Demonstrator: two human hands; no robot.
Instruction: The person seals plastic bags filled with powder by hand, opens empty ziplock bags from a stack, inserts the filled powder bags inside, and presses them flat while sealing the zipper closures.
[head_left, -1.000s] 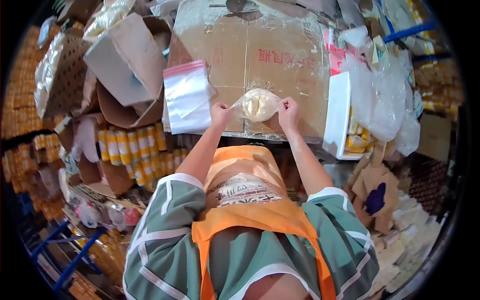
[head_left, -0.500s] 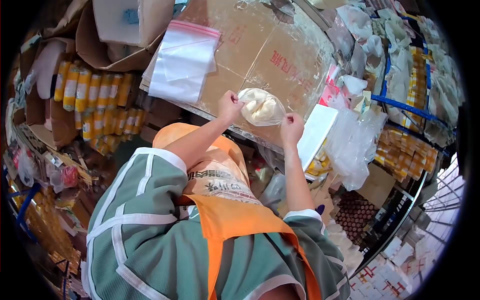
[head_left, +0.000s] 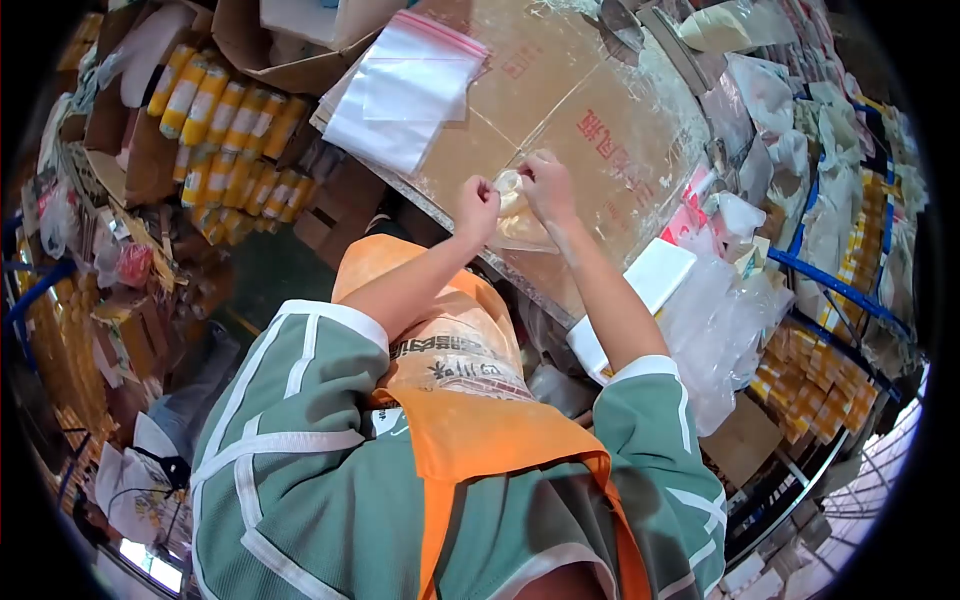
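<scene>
A clear plastic bag [head_left: 514,212] with pale cream-coloured contents lies near the front edge of the cardboard-covered table [head_left: 470,170]. My left hand [head_left: 478,208] is closed in a pinch at the bag's left side. At its upper edge, close by the left, my right hand [head_left: 548,188] pinches the bag too and hides part of it. What exactly the contents are I cannot make out. Left of the bag lies a stack of flat clear zip bags [head_left: 400,95] with pink top strips.
Yellow-wrapped packs with white labels [head_left: 225,110] are piled at left beside a cardboard box [head_left: 280,65]. A white foam slab [head_left: 640,290] and crumpled clear plastic [head_left: 725,320] lie at right. A blue rack bar [head_left: 835,285] stands beyond.
My right hand has moved from the bag's right corner up and left, close to my left hand. The bag is no longer stretched wide between them. The view has shifted slightly.
</scene>
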